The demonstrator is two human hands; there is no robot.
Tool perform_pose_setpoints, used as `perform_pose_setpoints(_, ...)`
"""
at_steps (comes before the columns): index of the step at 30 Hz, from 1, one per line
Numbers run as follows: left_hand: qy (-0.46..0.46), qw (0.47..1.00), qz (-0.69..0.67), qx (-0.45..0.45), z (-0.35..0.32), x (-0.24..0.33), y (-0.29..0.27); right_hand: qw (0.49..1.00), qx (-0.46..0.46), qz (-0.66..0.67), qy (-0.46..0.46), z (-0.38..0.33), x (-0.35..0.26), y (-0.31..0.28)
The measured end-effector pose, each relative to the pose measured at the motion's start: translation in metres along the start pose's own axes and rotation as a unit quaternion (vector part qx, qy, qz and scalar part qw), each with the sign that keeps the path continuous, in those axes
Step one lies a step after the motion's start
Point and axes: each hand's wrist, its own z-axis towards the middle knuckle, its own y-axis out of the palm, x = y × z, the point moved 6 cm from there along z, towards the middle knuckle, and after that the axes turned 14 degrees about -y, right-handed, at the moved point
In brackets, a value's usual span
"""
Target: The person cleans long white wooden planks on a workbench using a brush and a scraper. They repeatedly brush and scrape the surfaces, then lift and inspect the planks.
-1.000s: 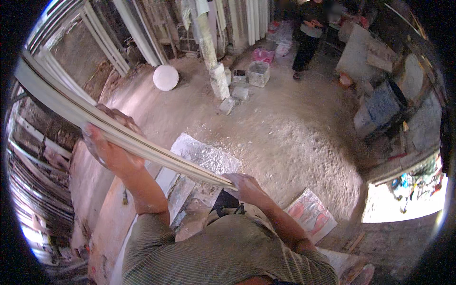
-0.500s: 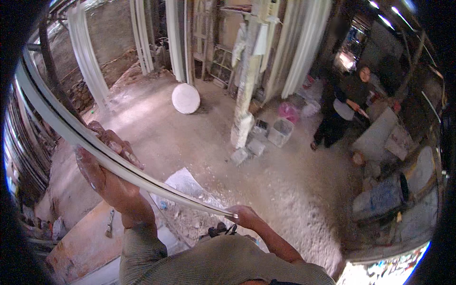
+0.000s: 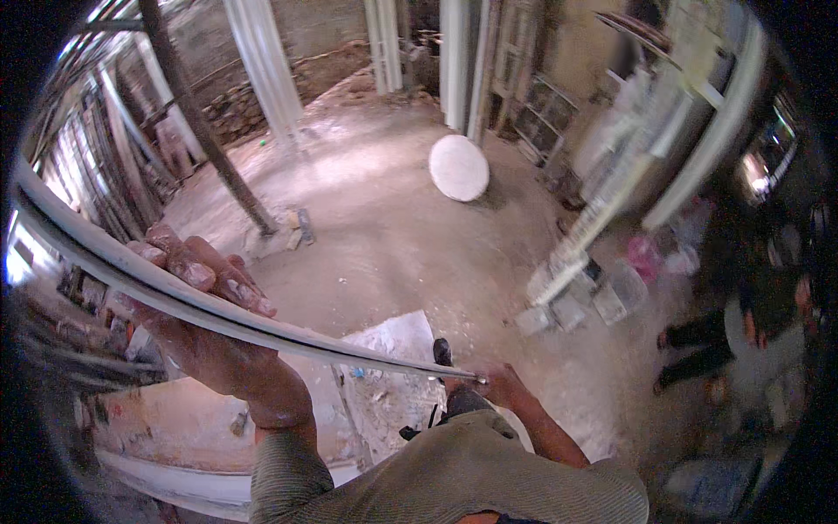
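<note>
Left hand (image 3: 209,336) raised close to the camera, dust-caked, fingers (image 3: 223,279) curled over the top of a long, pale grey moulded plaster strip (image 3: 201,310) and grasping it from beneath near its middle. Right hand (image 3: 499,382) low near the body, closed around the strip's near end, where the narrow tip pokes out just beside the knuckles. Strip running in a shallow curve from the far left edge of the view down to that right hand, carried clear of the floor. Below it, a white dust-strewn sheet (image 3: 397,336) lying flat on the dusty concrete floor (image 3: 375,218). Farther off, a white round plaster disc (image 3: 459,167) propped near pale upright columns (image 3: 262,65). Dark slanted pole (image 3: 205,131) standing left of centre. At right, blurred, another person (image 3: 742,336) in dark clothes, well apart from both hands.
</note>
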Motion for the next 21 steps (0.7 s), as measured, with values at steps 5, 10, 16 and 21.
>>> perform_pose_setpoints(5, 0.049, 0.997, 0.049, 0.028, 0.069, -0.088, -0.018, 0.992, -0.018, 0.086, -0.087, 0.139, 0.076, -0.018)
perform_pose_setpoints(10, 0.029, 1.000, 0.001, 0.008, 0.152, -0.156, -0.047, 0.979, -0.140, 0.098, -0.110, 0.305, 0.120, -0.030)
perform_pose_setpoints(16, 0.194, 0.864, 0.308, 0.348, 0.244, -0.249, -0.066, 0.970, -0.148, 0.065, -0.184, 0.479, 0.203, -0.021)
perform_pose_setpoints(21, 0.195, 0.860, 0.317, 0.350, 0.335, -0.334, -0.125, 0.951, -0.207, 0.087, -0.211, 0.621, 0.303, 0.047)
